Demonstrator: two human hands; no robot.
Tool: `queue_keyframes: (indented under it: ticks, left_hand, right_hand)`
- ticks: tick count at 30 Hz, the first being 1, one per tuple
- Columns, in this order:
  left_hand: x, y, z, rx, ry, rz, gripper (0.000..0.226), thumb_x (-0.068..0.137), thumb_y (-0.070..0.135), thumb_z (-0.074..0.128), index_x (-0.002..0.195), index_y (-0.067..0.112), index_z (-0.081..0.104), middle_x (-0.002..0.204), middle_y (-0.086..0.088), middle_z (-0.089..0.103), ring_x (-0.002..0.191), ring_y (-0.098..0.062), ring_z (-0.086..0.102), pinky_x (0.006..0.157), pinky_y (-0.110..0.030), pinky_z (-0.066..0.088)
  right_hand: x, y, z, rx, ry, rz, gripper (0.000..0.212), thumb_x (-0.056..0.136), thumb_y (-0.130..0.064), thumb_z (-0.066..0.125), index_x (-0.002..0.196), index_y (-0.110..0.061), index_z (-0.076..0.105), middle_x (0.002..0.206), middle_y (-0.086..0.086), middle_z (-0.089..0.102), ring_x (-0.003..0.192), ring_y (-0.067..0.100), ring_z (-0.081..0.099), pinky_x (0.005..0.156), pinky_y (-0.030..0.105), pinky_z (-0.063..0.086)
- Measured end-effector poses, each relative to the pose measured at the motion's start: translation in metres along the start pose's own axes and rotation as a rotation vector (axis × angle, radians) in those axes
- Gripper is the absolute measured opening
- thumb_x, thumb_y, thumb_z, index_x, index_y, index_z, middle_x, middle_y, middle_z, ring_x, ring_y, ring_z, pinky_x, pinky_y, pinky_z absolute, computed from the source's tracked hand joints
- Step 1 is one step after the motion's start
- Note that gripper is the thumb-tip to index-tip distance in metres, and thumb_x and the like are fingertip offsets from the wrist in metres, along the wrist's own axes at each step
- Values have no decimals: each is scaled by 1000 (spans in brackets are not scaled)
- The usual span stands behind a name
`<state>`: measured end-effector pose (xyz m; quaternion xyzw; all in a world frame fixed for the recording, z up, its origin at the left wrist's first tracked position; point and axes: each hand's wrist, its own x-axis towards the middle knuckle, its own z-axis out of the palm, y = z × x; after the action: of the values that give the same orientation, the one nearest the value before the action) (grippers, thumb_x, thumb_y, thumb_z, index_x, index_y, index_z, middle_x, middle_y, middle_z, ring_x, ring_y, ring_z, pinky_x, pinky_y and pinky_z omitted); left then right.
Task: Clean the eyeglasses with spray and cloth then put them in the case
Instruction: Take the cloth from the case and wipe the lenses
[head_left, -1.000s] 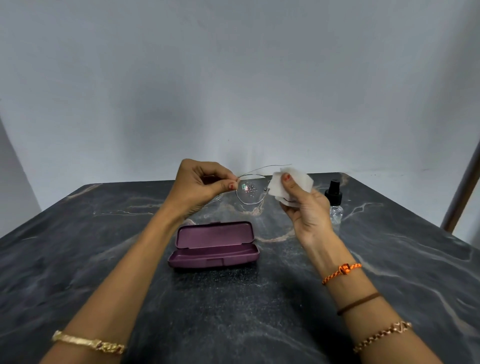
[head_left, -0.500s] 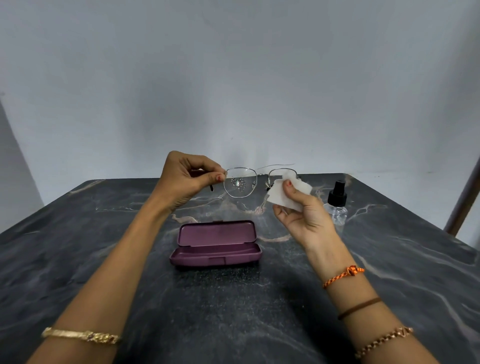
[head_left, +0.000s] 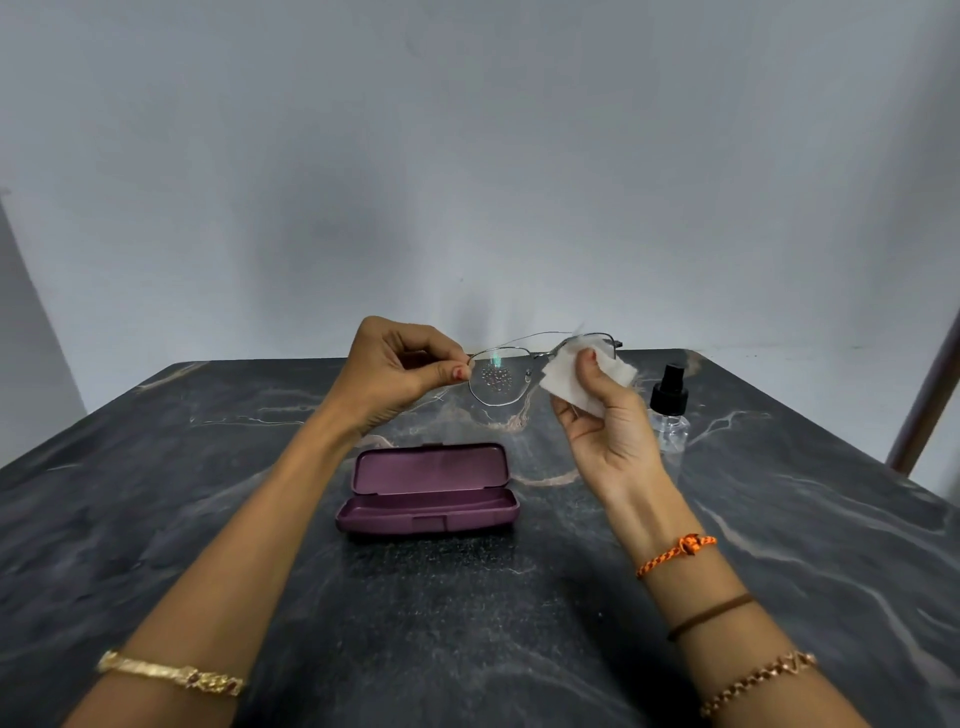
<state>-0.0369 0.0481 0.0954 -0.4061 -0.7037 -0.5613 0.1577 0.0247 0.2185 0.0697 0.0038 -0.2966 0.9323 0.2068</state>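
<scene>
Head view: the left hand (head_left: 400, 371) pinches the eyeglasses (head_left: 524, 374) at the frame's left end, fingers closed on the rim, keeping the droplet-covered lens free of skin contact. The right hand (head_left: 605, 421) clamps the cloth (head_left: 569, 374) over the other lens, probably to wipe it. The open case (head_left: 428, 491) lies below on the table (head_left: 208, 519), ready for stowage; the spray bottle (head_left: 670, 410) stands aside.

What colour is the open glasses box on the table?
The glasses case is purple, inside and out, seen in the head view.
</scene>
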Motion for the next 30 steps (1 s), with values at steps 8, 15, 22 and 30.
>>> queue_keyframes:
  ticks: [8,15,22,30]
  left_hand:
    - [1,9,-2,9,-71,4,17,64,-4,72,76,8,69,60,13,70,67,-4,66,66,-13,52]
    - [0,6,-4,30,-3,18,17,63,-3,72,78,5,69,59,13,69,67,-8,66,69,-17,54]
    - [2,9,-12,76,-39,32,18,66,-7,71,78,7,69,70,-1,68,68,-7,65,70,-15,53]
    - [0,2,-6,39,-59,-4,22,66,-6,71,68,15,69,61,14,70,67,-3,66,66,-12,51]
  right_hand:
    - [-2,-3,1,-71,51,-30,2,81,-16,63,82,-17,61,63,-5,70,58,5,66,54,19,54]
    - [0,-3,-2,-169,29,-28,11,79,-5,63,79,-16,60,59,-7,71,69,9,65,54,15,53]
    - [-2,-4,0,-280,15,-27,14,68,-2,69,73,-13,62,59,-3,71,61,8,68,53,15,52]
    - [0,-5,2,112,47,41,13,81,1,59,83,-12,61,71,3,70,73,14,65,53,20,56]
